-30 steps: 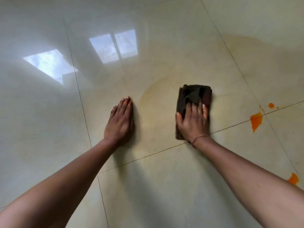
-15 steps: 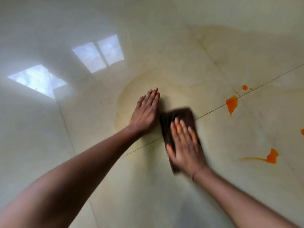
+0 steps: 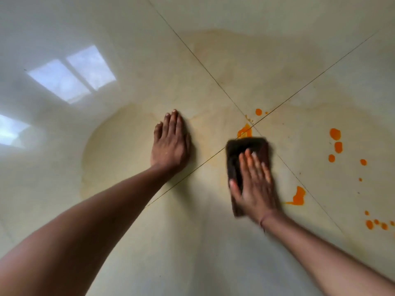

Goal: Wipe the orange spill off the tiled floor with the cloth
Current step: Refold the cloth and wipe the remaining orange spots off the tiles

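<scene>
Cloth: the dark brown folded cloth (image 3: 245,150) lies flat on the tiled floor (image 3: 149,242), just on the near side of the point where two grout lines (image 3: 213,77) cross; its outline is blurred.
Right hand: the right hand (image 3: 255,184) presses flat on the cloth's near half, fingers (image 3: 249,161) straight and slightly apart, thumb out along the cloth's left edge.
Spill at the cloth: the cloth's far edge touches an orange splash (image 3: 244,131) lying on the grout crossing, with a small round drop (image 3: 258,112) just beyond it.
Spill farther out: an orange streak (image 3: 298,197) lies right of the right wrist; larger drops (image 3: 335,133) and a cluster of small ones (image 3: 369,224) sit well apart to the right.
Film: a pale yellowish film (image 3: 119,129) spreads over the tiles around both hands.
Left hand: the left hand (image 3: 171,144) rests flat on the floor left of the cloth, apart from it, fingers straight and together.
Wrist: a thin band (image 3: 264,221) circles the right wrist.
Reflections: bright window reflections (image 3: 72,75) show on the glossy tiles at left.
Change: half a second ago the cloth lay right beside the left hand and well apart from the splash; now it has slid right to meet the splash, leaving a gap beside the left hand.
</scene>
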